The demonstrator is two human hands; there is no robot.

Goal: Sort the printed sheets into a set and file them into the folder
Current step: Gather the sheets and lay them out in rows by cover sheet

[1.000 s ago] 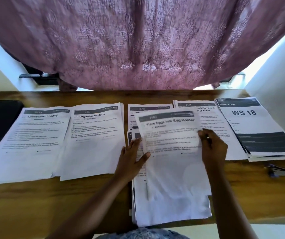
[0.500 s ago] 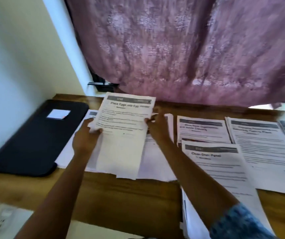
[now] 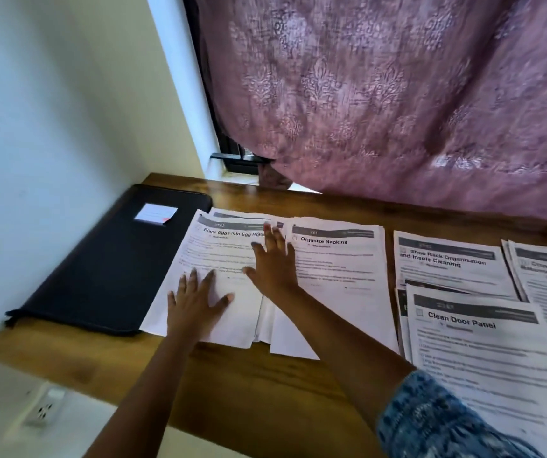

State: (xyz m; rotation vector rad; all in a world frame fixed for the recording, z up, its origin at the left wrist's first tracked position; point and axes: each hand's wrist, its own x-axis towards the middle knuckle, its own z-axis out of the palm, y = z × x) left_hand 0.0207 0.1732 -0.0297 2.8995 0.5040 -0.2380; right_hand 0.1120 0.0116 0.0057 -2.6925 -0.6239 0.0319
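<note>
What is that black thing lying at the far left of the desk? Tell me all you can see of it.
The black folder lies flat and closed on the wooden desk, against the left wall. It looks like dark fabric or leatherette, with rounded corners and a small white label near its far end. Its right edge meets the Place Eggs sheet; neither hand touches it.

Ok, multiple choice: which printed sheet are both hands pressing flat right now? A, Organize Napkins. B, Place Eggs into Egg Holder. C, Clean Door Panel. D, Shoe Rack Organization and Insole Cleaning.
B: the left hand and right hand both lie palm down on the Place Eggs into Egg Holder sheet, beside the black folder.
</note>
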